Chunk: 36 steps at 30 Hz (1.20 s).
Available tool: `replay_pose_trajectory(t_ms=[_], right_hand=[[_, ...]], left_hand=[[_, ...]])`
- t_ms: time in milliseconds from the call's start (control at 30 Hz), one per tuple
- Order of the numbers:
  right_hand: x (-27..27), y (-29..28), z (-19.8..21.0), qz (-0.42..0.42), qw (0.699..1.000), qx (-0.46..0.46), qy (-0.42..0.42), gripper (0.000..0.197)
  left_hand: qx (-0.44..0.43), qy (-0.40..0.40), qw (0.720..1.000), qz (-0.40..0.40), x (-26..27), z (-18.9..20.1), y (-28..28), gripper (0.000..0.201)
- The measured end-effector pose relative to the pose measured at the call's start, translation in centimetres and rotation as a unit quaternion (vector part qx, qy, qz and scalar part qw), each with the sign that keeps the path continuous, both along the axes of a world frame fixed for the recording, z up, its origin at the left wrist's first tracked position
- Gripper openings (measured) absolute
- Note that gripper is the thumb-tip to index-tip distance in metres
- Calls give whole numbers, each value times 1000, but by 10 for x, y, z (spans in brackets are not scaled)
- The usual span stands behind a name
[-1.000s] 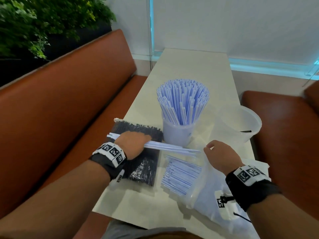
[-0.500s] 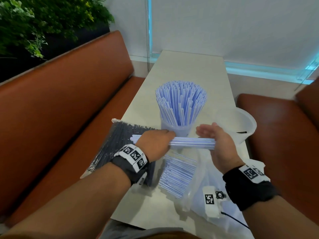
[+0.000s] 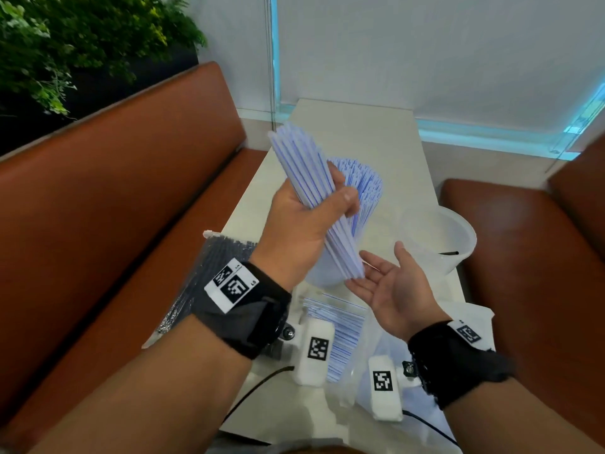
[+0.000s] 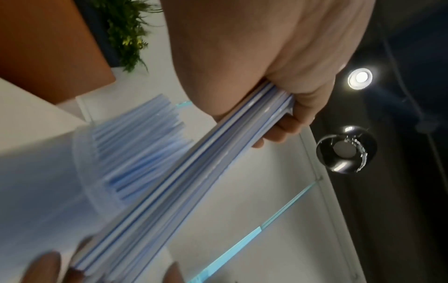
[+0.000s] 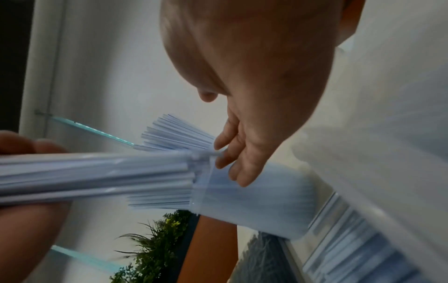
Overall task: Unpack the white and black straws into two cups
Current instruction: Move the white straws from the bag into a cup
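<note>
Left hand: the left hand (image 3: pixel 306 221) grips a bundle of white straws (image 3: pixel 314 188), fingers and thumb curled round its middle; the bundle is tilted, upper end toward the far wall, lower end down by the right palm.
Right hand: the right hand (image 3: pixel 389 291) is palm up with fingers spread and relaxed, holding nothing; the bundle's lower tips sit just at its fingertips (image 5: pixel 224 145).
Cups: two. The filled cup (image 3: pixel 327 273) stands behind the bundle, packed with white straws fanning above its rim; the second cup (image 3: pixel 456 237) stands to its right near the worktop's right edge, with one dark straw-like thing inside.
Bags: two. The black straws bag (image 3: pixel 209 276) lies at the left edge of the worktop (image 3: pixel 376 152), one corner over the edge; the clear bag (image 3: pixel 343 332) with the remaining white straws lies at the near edge under the wrists.
Open room: the far half of the worktop is bare; brown benches (image 3: pixel 114 208) flank both long sides.
Writing: square black-and-white coded tags on wristbands and camera housings; small letters beside one tag, too small to read.
</note>
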State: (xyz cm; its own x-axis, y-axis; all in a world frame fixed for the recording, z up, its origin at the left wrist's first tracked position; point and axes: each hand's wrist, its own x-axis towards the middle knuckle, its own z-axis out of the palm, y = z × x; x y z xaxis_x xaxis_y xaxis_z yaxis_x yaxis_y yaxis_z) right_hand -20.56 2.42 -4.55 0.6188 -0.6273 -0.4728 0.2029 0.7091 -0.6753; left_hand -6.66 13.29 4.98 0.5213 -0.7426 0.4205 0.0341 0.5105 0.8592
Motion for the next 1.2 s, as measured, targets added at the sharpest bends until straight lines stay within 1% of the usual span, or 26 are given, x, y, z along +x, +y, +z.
replay_pose_trajectory(t_ms=[33, 100, 167, 233, 300, 400, 433, 467, 500, 533, 567, 600, 633, 667, 733, 767, 800, 867, 900, 933, 967, 1000, 1033, 1100, 1133, 1200], right_hand=[[2, 2, 1, 7, 1000, 9, -20, 73], [7, 4, 3, 25, 999, 8, -36, 73], [8, 4, 3, 33, 999, 6, -31, 69], [6, 1, 1, 6, 1000, 8, -21, 64], [5, -2, -2, 14, 1000, 6, -23, 65], [8, 5, 3, 76, 995, -57, -5, 71], [9, 7, 4, 81, 989, -119, 23, 67], [8, 8, 6, 77, 974, -210, 47, 58], [7, 9, 8, 67, 945, -315, 65, 44], [5, 10, 9, 69, 909, -405, 69, 32], [6, 12, 8, 94, 875, -469, 73, 29], [7, 14, 8, 129, 850, -504, 85, 29], [9, 16, 6, 155, 833, -521, 108, 26], [12, 18, 5, 161, 818, -533, 140, 25], [14, 18, 1, 151, 782, -568, 207, 24], [14, 18, -1, 148, 769, -577, 230, 23], [14, 18, -2, 149, 763, -581, 242, 23], [16, 17, -3, 173, 749, -588, 252, 25], [17, 16, -1, 202, 729, -600, 260, 26], [17, 13, 1, 236, 691, -623, 280, 31], [17, 8, 1, 262, 640, -654, 309, 42], [16, 3, 1, 261, 597, -681, 334, 53], [16, -2, 1, 234, 574, -700, 354, 57], [18, -9, 3, 162, 566, -718, 371, 47], [21, -12, 5, 146, 561, -720, 382, 40], [30, -18, 5, 169, 543, -712, 413, 30]], left_hand=[[-17, 29, 999, -9, -4, 0, -3, 15], [0, 60, 998, -13, -12, -5, -9, 19], [17, 81, 996, -11, -15, -9, -12, 18], [1, 111, 994, 5, -11, -8, -15, 19], [-15, 125, 992, 18, -10, -7, -17, 17], [12, 127, 992, 20, -13, -8, -20, 18], [14, 137, 990, 22, -12, -8, -21, 21], [12, 153, 988, 25, -11, -8, -21, 23], [12, 168, 985, 29, -9, -8, -21, 24], [16, 178, 983, 31, -9, -8, -21, 24], [25, 183, 982, 30, -10, -9, -20, 23], [36, 188, 981, 25, -12, -11, -19, 22], [46, 195, 980, 20, -13, -13, -17, 20], [51, 200, 978, 16, -12, -14, -16, 18], [42, 203, 978, 17, -6, -13, -14, 15], [36, 198, 979, 18, -3, -11, -12, 15], [36, 182, 982, 16, 0, -10, -11, 15], [53, 119, 991, 14, 3, -5, -9, 14], [65, 86, 994, 22, 6, -1, -8, 18], [73, 61, 995, 35, 12, 3, -8, 23], [73, 45, 995, 53, 19, 8, -9, 24], [66, 40, 995, 70, 28, 14, -9, 23], [59, 40, 994, 83, 35, 20, -10, 22], [47, 46, 993, 96, 44, 30, -14, 22], [43, 46, 993, 98, 45, 33, -16, 21], [31, 52, 993, 104, 43, 39, -24, 18]])
